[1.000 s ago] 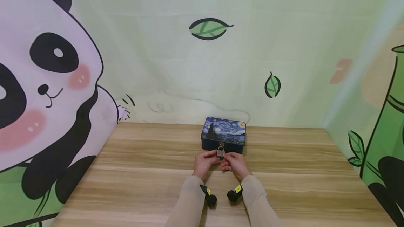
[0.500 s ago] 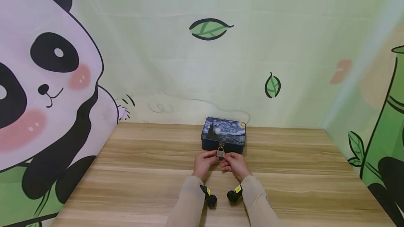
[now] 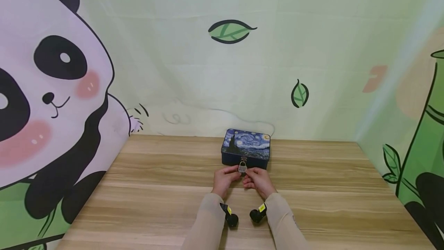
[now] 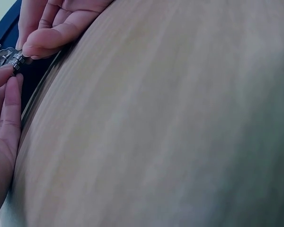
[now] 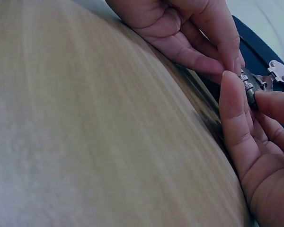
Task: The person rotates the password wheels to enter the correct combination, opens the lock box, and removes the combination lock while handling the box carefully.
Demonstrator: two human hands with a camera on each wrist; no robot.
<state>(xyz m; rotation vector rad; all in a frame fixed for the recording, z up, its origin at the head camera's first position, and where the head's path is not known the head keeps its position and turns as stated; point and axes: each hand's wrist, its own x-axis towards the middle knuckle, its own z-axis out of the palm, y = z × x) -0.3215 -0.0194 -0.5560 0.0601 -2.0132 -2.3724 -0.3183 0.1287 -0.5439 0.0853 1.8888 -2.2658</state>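
Observation:
A dark blue tin box [image 3: 247, 144] with a starry night painting on its lid stands at the back of the table. From the metal clasp [image 5: 278, 71] on its front hangs a small combination padlock [image 3: 242, 168]. Number dials [image 5: 247, 81] show on the padlock in the right wrist view. My left hand [image 3: 223, 179] pinches the padlock from the left, between thumb and fingers. On the other side my right hand [image 3: 260, 182] holds it by the dials with thumb and fingertips. Fingers hide part of the lock body.
The wood-grain table [image 3: 156, 203] reaches back to a pale green cloth backdrop [image 3: 173, 68] printed with a panda and leaves. Directly behind the box is that backdrop. A black wrist camera [image 3: 230, 217] sits at each beige sleeve.

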